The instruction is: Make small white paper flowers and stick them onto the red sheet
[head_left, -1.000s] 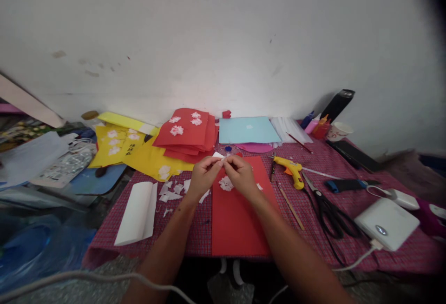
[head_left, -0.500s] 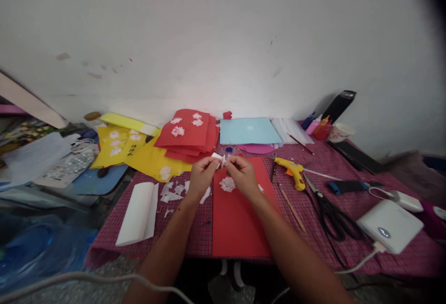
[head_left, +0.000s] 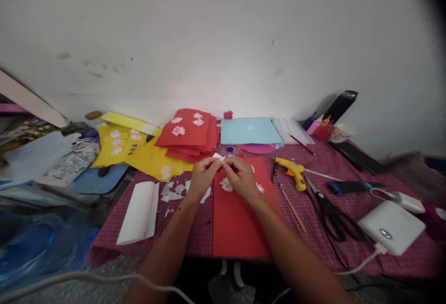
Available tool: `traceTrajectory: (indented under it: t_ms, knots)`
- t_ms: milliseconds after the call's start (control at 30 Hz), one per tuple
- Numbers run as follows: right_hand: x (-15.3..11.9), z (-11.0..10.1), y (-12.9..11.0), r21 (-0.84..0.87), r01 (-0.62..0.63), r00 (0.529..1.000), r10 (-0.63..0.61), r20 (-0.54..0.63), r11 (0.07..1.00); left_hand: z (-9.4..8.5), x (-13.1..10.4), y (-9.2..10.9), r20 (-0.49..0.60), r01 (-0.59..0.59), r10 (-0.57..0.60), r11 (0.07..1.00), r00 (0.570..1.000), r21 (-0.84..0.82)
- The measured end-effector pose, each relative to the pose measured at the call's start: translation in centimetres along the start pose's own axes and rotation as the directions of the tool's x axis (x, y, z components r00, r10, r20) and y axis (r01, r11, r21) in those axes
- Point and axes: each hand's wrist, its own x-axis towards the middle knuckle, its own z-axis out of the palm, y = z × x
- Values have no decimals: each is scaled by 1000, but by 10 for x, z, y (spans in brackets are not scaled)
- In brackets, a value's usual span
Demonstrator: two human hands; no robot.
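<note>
Between the fingertips of both hands is a small piece of white paper (head_left: 218, 156), partly hidden by the fingers. My left hand (head_left: 203, 174) pinches it from the left and my right hand (head_left: 241, 176) from the right, the fingertips nearly meeting. Both hands are above the top part of a red sheet (head_left: 240, 229). On that sheet lie white paper flowers, one (head_left: 226, 184) just below the hands and another (head_left: 259, 187) partly behind my right wrist. Torn white paper scraps (head_left: 172, 196) lie left of the sheet, beside a folded white paper (head_left: 137, 213).
Right of the sheet lie a wooden stick (head_left: 292, 208), a yellow glue gun (head_left: 291, 170), black-handled scissors (head_left: 331, 215) and a white power bank (head_left: 392, 226). Behind are red cards with flowers (head_left: 188, 129), a light blue sheet (head_left: 249, 132) and yellow sheets (head_left: 149, 160). A paper cup (head_left: 342, 132) stands at back right.
The fingertips have come closer together around the white paper, and less of it shows. My right hand has shifted slightly, uncovering more of the flowers near it.
</note>
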Motion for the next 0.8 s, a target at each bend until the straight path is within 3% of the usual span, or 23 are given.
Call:
traceTrajectory:
  t_ms: [300, 500, 667, 800]
  knots:
    - [-2, 3, 10, 73, -141, 989, 144, -41, 987, 0, 2, -2, -89, 12, -14, 1000, 996, -23]
    - [-3, 3, 9, 191, -207, 978, 198, 64, 960, 0, 1, -3, -62, -19, 24, 997, 998, 74]
    - [-2, 3, 10, 196, -236, 972, 234, 31, 952, 1, -2, 1, -12, -94, 100, 969, 995, 227]
    - [0, 2, 13, 226, -288, 956, 291, 19, 931, 2, -3, 3, 0, -111, 115, 960, 993, 257]
